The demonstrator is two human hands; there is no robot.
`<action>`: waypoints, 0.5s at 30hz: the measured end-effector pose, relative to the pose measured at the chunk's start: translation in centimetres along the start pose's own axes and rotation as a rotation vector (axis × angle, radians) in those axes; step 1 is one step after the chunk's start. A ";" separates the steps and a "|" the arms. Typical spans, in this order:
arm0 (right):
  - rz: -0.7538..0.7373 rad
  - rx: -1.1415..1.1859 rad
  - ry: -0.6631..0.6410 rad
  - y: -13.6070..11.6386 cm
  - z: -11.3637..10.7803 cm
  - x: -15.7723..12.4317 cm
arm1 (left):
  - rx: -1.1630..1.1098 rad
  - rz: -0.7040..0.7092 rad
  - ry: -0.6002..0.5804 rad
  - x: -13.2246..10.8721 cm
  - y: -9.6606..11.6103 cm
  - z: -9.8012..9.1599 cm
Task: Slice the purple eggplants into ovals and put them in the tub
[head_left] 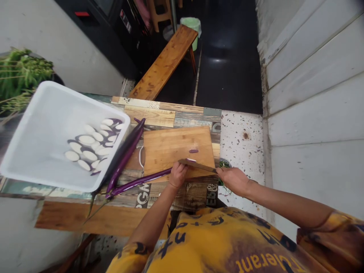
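My left hand (178,174) is closed around the right end of a long, thin purple eggplant (142,182), which lies partly on the wooden cutting board (167,144). In my right hand (232,180) is the handle of a knife (199,165). Its blade reaches left across the board to the fingers of my left hand, beside the eggplant's end. One purple slice (193,151) lies on the board, and a pale slice (191,160) sits close to the blade. More whole eggplants (127,157) rest left of the board.
A white plastic bin (42,159) with several eggplant slices (87,140) stands on the left of the table. Leafy greens (22,74) are behind it. A wooden bench (167,62) and a green bin (195,26) stand beyond the table; a white wall (315,94) runs along the right.
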State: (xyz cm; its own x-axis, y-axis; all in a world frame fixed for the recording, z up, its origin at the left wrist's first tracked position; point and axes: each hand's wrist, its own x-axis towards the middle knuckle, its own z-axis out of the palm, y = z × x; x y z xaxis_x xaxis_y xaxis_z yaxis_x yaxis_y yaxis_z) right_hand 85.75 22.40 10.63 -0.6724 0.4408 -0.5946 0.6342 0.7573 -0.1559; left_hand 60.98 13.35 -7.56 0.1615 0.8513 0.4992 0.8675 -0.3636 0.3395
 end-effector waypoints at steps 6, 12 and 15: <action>-0.010 -0.002 0.011 -0.7 1.2 3.3 | -0.034 0.014 0.026 -0.1 -0.1 0.1; 0.112 0.122 0.085 -2.3 0.5 6.1 | -0.054 -0.003 -0.002 0.3 0.1 -0.4; 0.063 0.100 0.082 -1.7 0.0 4.5 | -0.038 -0.019 -0.002 0.2 0.1 -0.4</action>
State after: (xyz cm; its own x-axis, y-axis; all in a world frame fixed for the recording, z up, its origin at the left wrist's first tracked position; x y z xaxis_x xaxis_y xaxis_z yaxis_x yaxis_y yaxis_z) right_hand 81.65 23.12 8.18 -0.6567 0.5268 -0.5397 0.7082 0.6768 -0.2010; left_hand 60.92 13.36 -7.09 0.1465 0.8590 0.4906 0.8520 -0.3616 0.3786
